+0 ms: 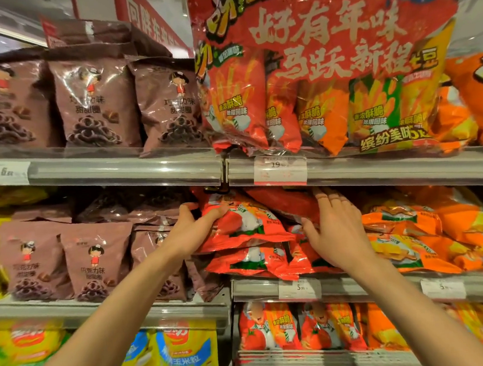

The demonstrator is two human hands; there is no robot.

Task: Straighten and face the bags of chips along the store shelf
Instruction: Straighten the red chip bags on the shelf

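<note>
Plainly, the top red bag (237,220) on the middle shelf (358,285) is gripped at its left edge by the left hand (193,230), fingers curled round it. It lies flat on a slumped pile — likely held for squaring. The right hand (336,227) is spread flat, fingers straight, steadying another red bag (288,202) beside it.

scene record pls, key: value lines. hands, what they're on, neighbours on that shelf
left hand: grips top red chip bag at its left edge
right hand: fingers straight, pressing on the red bags
red stack: lying flat, tilted, not faced
left neighbours: brown snack bags, upright
right neighbours: orange chip bags, lying in a heap
shelf above: large red multipack
price tag: below the stack
</note>
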